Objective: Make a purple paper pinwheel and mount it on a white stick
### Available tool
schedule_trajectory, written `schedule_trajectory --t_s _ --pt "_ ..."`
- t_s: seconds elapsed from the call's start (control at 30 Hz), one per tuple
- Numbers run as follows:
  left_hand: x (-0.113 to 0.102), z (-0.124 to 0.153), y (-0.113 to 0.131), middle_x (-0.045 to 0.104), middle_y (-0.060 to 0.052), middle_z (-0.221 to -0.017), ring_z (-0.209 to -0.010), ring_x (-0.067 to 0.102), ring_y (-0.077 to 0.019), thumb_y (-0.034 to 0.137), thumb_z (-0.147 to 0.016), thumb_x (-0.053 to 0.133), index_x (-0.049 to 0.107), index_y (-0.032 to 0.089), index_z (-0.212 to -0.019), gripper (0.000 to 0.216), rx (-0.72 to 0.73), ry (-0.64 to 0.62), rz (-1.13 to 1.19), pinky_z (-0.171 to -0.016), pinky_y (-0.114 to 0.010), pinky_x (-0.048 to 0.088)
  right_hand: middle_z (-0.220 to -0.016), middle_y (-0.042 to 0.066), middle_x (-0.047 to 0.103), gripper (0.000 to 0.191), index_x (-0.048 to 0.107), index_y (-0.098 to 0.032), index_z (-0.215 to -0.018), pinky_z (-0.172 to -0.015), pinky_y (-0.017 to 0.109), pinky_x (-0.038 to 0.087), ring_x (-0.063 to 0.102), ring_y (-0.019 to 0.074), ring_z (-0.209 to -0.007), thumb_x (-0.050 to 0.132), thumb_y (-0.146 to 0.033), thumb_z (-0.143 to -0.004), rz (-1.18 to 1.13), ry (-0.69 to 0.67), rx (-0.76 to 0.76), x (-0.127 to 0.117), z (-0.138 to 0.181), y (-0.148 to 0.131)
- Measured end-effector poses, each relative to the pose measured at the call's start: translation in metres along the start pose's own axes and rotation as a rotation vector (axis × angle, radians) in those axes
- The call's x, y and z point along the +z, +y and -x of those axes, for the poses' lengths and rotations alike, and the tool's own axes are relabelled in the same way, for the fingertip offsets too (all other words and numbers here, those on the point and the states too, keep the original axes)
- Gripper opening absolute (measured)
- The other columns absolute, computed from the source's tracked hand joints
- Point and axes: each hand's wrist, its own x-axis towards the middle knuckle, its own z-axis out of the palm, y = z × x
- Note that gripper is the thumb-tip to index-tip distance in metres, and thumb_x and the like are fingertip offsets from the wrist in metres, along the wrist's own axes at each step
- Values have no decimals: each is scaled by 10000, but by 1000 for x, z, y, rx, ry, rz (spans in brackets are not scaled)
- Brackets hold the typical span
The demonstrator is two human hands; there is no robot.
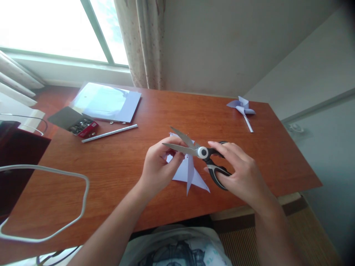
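Observation:
A pale sheet of paper point(181, 173) with slit, pointed flaps is in front of me, partly hidden by hand and scissors. My left hand point(163, 159) is closed in a pinch on it near its middle; the exact grip is covered by the fingers. My right hand point(240, 167) is closed round the black and grey handles of the scissors point(203, 152). Their blades are spread and point left. The lower blade crosses in front of my left fingers, while the upper one stands over the paper's top flap. Whether a blade touches paper I cannot tell.
A paper pinwheel point(242, 107) on a stick lies at the back right of the wooden table point(155, 207). On the left are a rolled paper stick point(109, 133), a box of small metal pieces point(81, 126), sheets in a clear sleeve point(133, 105) and a white cable point(87, 188).

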Motion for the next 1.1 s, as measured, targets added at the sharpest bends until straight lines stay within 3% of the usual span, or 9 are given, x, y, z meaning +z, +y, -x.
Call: schedule_trajectory --t_s 0.63,1.1 --pt "-1 0 0 730 -30 -854 -719 644 -126 106 -931 630 704 186 -887 117 17 -91 39 -642 -240 494 -1241 87 658 638 501 -212 -1461 -1027 385 511 608 254 -1165 665 -103 -855 24 -37 -10 -4 0 -3" --pt "-1 1 2 707 -32 -807 -708 642 -145 98 -916 627 713 181 -879 125 26 -74 -1 -653 -269 500 -1188 84 687 571 540 -200 -1433 -999 350 515 645 238 -1110 685 -105 -889 46 -32 -24 -7 0 -1"
